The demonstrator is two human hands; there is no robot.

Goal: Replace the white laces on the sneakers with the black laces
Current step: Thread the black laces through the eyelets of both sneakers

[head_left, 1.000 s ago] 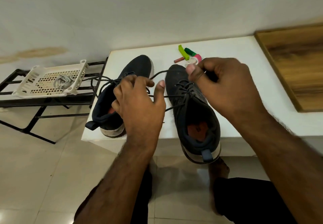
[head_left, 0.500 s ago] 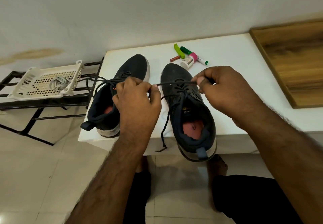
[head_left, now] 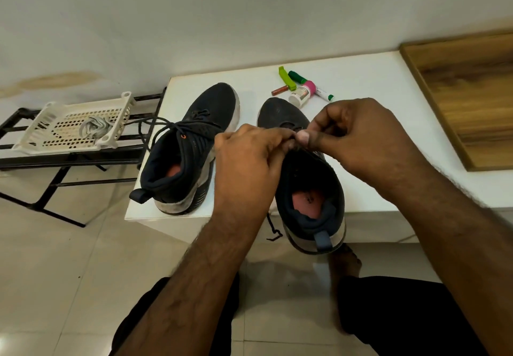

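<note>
Head view, only cam I've got. My left hand [head_left: 245,158] and right hand [head_left: 358,139] meet fingertip to fingertip over the tongue of the right sneaker [head_left: 308,178], both curled tight, pinching the black lace [head_left: 273,230] btwn thumb and fingers (the pinch itself is mostly hidden by knuckles, so I can't tell which strand each one has). One loose end of that lace hangs below my left wrist, off the tabletop [head_left: 361,78] edge. The right sneaker sits under both hands, heel poking past the near edge toward me.

Left of my left hand: the other sneaker [head_left: 191,147], upright on the tabletop, already carrying a black lace whose loops trail off its far-left side. Further left, well apart, a white basket [head_left: 55,133] on a black metal rack [head_left: 69,158] holds the white laces [head_left: 93,129] in a bundle.

Beyond my right hand, near the wall: a green clip [head_left: 284,78], small bottle w/ pink cap [head_left: 304,93], a green-capped marker [head_left: 297,76].
</note>
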